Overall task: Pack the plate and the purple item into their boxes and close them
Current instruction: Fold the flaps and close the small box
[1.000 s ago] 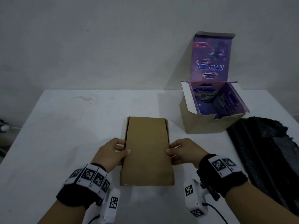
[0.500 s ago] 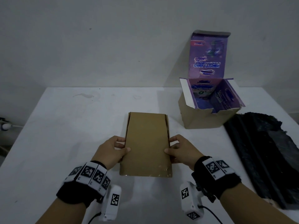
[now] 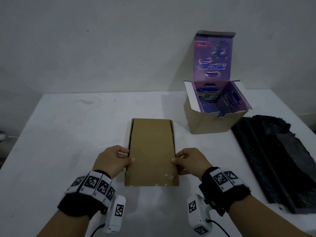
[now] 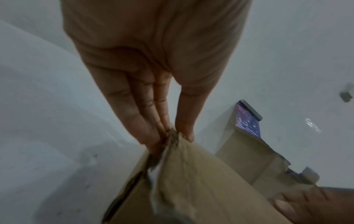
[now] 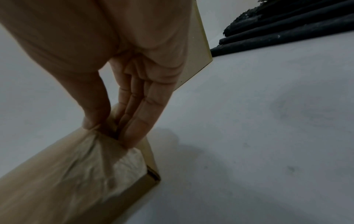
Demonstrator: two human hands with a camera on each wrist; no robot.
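A flat brown cardboard box [image 3: 151,151] lies on the white table [image 3: 68,134] in front of me, its lid down. My left hand [image 3: 119,159] pinches the lid's left edge [image 4: 177,141] between thumb and fingers. My right hand [image 3: 183,159] pinches the right edge [image 5: 107,133] the same way. The plate is hidden. Behind and to the right stands the purple printed box [image 3: 216,106], also seen in the left wrist view as the purple box [image 4: 248,122], with its lid up and side flaps open. A blue-purple rounded item [image 3: 211,107] shows inside it.
A black ribbed mat [image 3: 277,159] lies along the table's right side; the same black mat [image 5: 287,22] shows in the right wrist view. A grey wall rises behind the table. Bare white tabletop stretches to the left of the brown box.
Both hands have kept their hold on the brown box's edges. The box and hands sit slightly further from the near edge in view; the camera has shifted a little.
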